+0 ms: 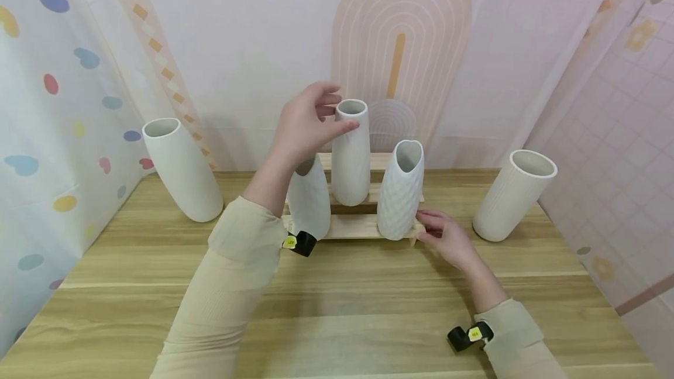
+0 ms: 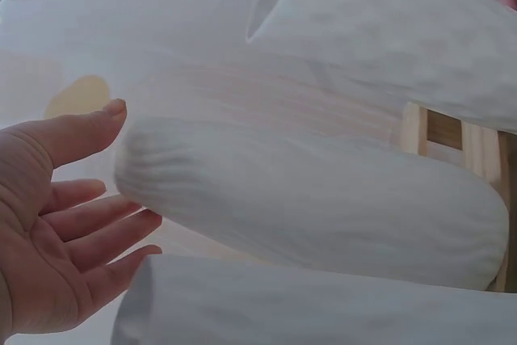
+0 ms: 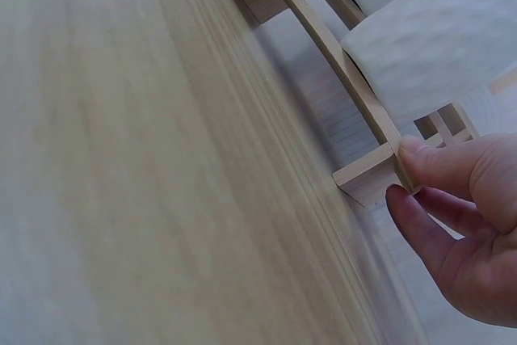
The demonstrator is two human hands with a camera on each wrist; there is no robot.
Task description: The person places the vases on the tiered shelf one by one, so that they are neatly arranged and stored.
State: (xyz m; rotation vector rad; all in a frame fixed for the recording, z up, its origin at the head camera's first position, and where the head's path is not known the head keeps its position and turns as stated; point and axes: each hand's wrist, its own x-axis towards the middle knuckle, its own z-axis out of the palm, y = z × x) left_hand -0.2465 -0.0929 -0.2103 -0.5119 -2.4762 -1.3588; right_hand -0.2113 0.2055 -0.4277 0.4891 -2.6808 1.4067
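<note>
A white vase (image 1: 351, 162) stands on the upper part of a stepped wooden rack (image 1: 350, 227). Around its rim my left hand (image 1: 308, 124) is spread, thumb on the near side and fingers behind; in the left wrist view the fingers (image 2: 97, 228) are loosely bent beside the vase top, and contact is hard to tell. My right hand (image 1: 447, 241) pinches the rack's front right corner, its thumb (image 3: 440, 163) on top and fingers below. Two more white vases occupy the lower step: a diamond-textured vase (image 1: 400, 203) at right, and a left vase (image 1: 310, 206) partly hidden by my left arm.
Off the rack, a smooth white vase (image 1: 184, 171) stands on the wooden table (image 1: 337, 320) at left, and a ribbed white vase (image 1: 513, 197) at right. Patterned curtains (image 1: 253, 45) close off the back and sides.
</note>
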